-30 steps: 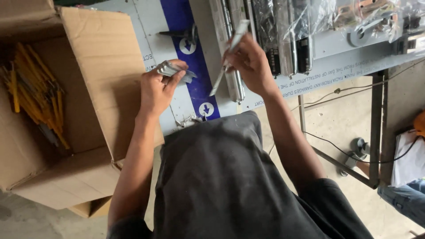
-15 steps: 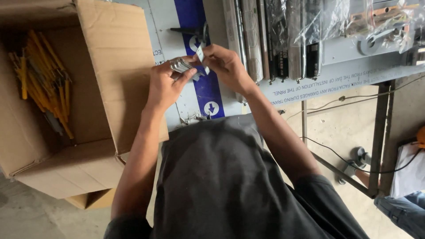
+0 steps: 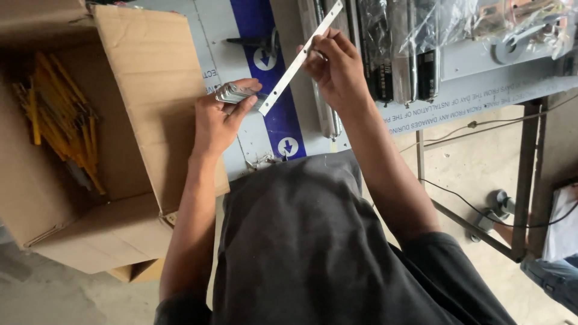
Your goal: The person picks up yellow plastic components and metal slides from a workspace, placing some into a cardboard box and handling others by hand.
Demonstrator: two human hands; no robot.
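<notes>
Spanning both hands: metal strip (image 3: 299, 60)

Silver strip (image 3: 299, 60), yellow tools (image 3: 60, 114), brown box (image 3: 150, 90)

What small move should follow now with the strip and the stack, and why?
Probably lower the long flat pale metal strip level onto the small stack of metal strips. The right hand holds it slanted, its lower end just meeting the stack pinched in the left hand, its far end raised.

Workshop, metal workbench (image 3: 475, 90), bagged hardware (image 3: 397, 42), cardboard box (image 3: 150, 90)
</notes>
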